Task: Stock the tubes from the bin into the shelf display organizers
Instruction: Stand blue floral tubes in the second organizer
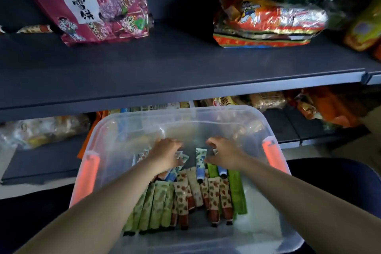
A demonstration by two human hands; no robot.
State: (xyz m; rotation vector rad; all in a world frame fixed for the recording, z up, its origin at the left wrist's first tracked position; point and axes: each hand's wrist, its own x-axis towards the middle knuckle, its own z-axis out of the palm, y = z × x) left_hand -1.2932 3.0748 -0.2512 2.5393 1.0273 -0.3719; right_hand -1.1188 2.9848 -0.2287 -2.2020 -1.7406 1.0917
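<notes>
A clear plastic bin (185, 117) with orange handles sits below me, holding several tubes. Green tubes (156, 206) lie at the front left, red-spotted tubes (214, 194) in the middle, and blue-patterned tubes (201, 163) further back. My left hand (166, 153) reaches into the bin, fingers curled down over blue-patterned tubes. My right hand (223, 153) is beside it, fingers curled around the far end of another blue-patterned tube. What each hand grips is partly hidden by the hand itself.
A dark shelf (165, 72) runs across above the bin, carrying a pink snack bag (86, 2) at left and orange snack bags (268, 22) at right. A lower shelf behind the bin holds more packets (268, 100). No display organizers are in view.
</notes>
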